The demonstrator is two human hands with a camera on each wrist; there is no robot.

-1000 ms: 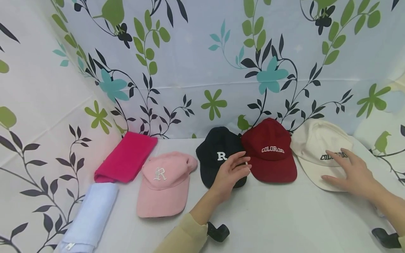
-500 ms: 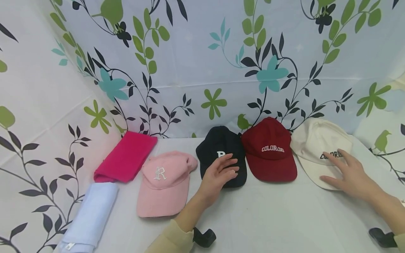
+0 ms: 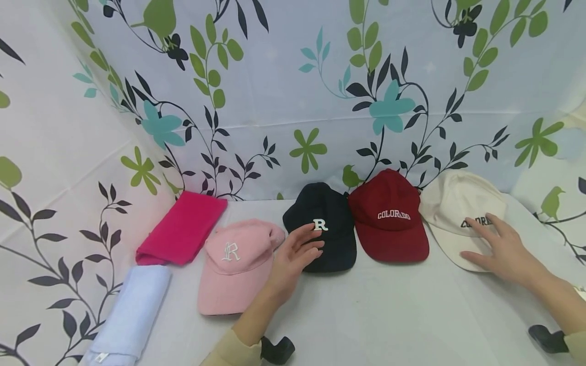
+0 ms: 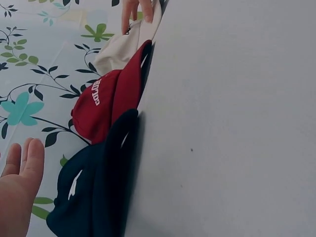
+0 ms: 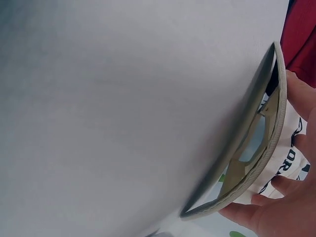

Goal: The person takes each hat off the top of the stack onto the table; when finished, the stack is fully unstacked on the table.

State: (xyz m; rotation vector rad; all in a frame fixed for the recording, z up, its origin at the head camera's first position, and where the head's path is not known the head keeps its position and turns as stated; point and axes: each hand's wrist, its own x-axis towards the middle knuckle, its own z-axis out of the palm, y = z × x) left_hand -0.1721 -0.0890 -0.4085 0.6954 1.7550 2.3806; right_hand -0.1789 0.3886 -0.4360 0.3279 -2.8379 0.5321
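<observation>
My right hand (image 3: 510, 254) lies spread over the front of a cream cap (image 3: 458, 203) with dark COLORADO lettering. In the right wrist view, its fingers sit just behind the edge of the cream brim (image 5: 269, 160); whether they press on it I cannot tell. Between the pink cap (image 3: 240, 254) and the black cap (image 3: 339, 239) hovers my left hand (image 3: 293, 264), its fingers loosely extended with nothing in them. It covers the left part of the black brim. The left wrist view shows that hand apart from the black cap (image 4: 89, 182).
A dark red COLORADO cap (image 3: 393, 223) stands between the black and cream ones. To the left lie a folded bright pink cloth (image 3: 183, 229) and a folded light blue cloth (image 3: 130, 310). Behind the white table (image 3: 389, 315) hangs a leaf-patterned curtain (image 3: 270, 76).
My left hand has moved left, from beside the red cap across the black one toward the pink one. My right hand shifts slightly left over the cream cap. The caps stay put.
</observation>
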